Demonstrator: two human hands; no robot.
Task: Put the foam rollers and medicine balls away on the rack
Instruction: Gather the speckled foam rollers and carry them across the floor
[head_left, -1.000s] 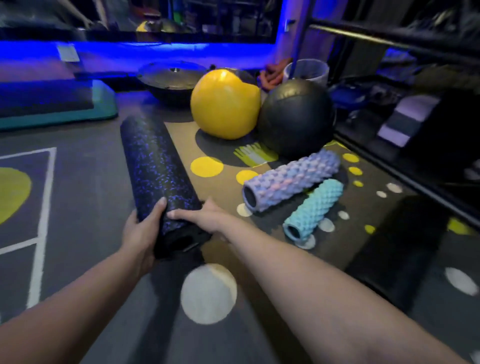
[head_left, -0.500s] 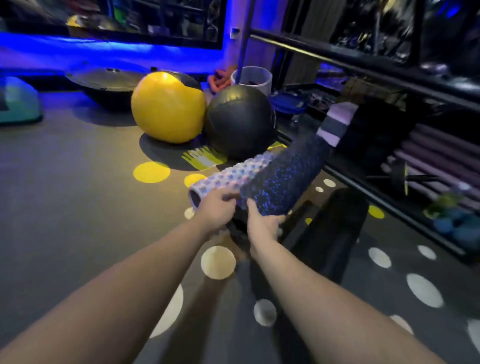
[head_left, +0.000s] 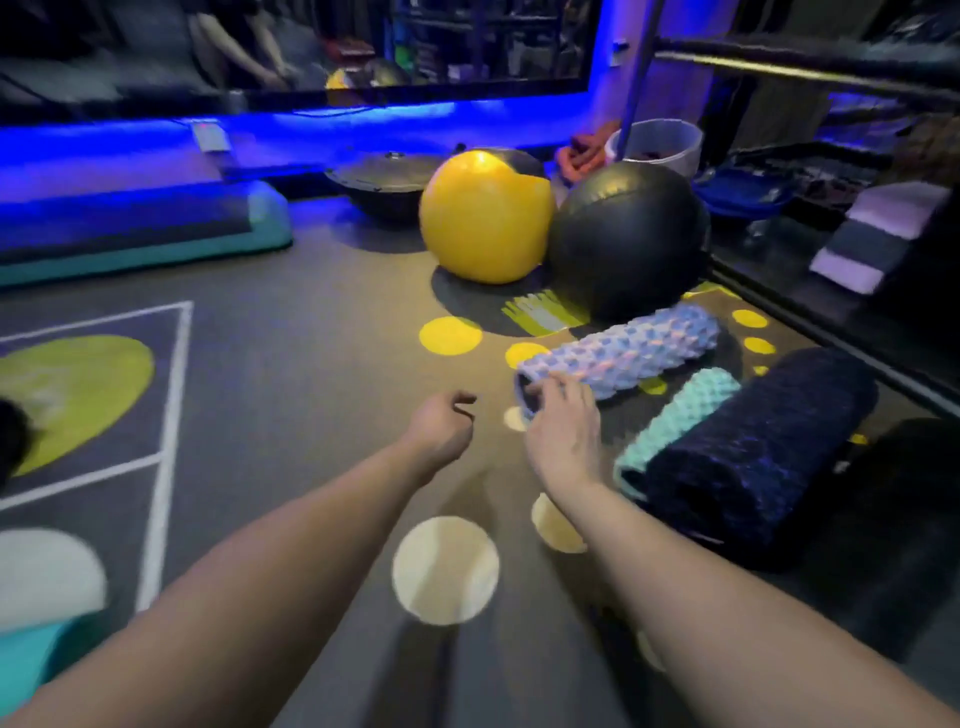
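Since half a second ago, the dark blue speckled foam roller (head_left: 758, 447) has left our hands and now lies on the floor (head_left: 311, 374) at the right, pressed along the side of the teal knobbed foam roller (head_left: 680, 415). Our right hand (head_left: 561, 431) has gone to the lavender knobbed foam roller (head_left: 623, 353), its fingers (head_left: 550, 387) curled over the rim of the open near end. Our left hand (head_left: 441, 423) hovers just left of it, loosely curled and holding nothing. All three rollers lie on the floor, slanting the same way. The teal and dark ones lie between our right hand and the rack (head_left: 779, 60) along the right edge. A black medicine ball (head_left: 623, 239) sits just behind the lavender roller's far end, touching a yellow ball (head_left: 483, 218) on its left. Behind these stand an upturned black balance dome (head_left: 384, 182), a white bucket (head_left: 660, 143) and a heap of orange bands (head_left: 582, 153). A teal-edged step platform (head_left: 156, 244) lies far left under the mirror (head_left: 311, 47). Pale and grey folded pads (head_left: 878, 234) rest on the rack's low shelf.
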